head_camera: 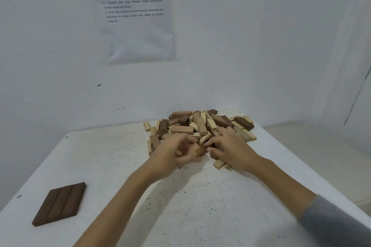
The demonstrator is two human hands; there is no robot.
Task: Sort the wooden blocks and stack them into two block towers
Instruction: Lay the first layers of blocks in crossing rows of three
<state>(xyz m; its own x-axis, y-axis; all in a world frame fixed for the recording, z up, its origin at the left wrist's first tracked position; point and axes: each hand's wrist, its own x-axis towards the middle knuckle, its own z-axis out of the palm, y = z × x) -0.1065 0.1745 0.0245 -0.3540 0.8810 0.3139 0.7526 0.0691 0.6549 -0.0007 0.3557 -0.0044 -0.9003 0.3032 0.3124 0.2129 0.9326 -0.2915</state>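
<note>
A loose pile of wooden blocks [197,126] in pale, mid-brown and dark brown lies at the far side of the white table [124,162]. Three dark brown blocks [60,204] lie flat side by side near the front left. My left hand [174,152] is at the near edge of the pile, blurred, its fingers curled around a brown block. My right hand [230,146] rests on the pile's near right side, fingers curled onto blocks; what it holds is hidden.
A printed instruction sheet [134,12] hangs on the white wall behind the table. The table's right edge runs close past the pile, with a pale floor or bench [321,156] beyond it.
</note>
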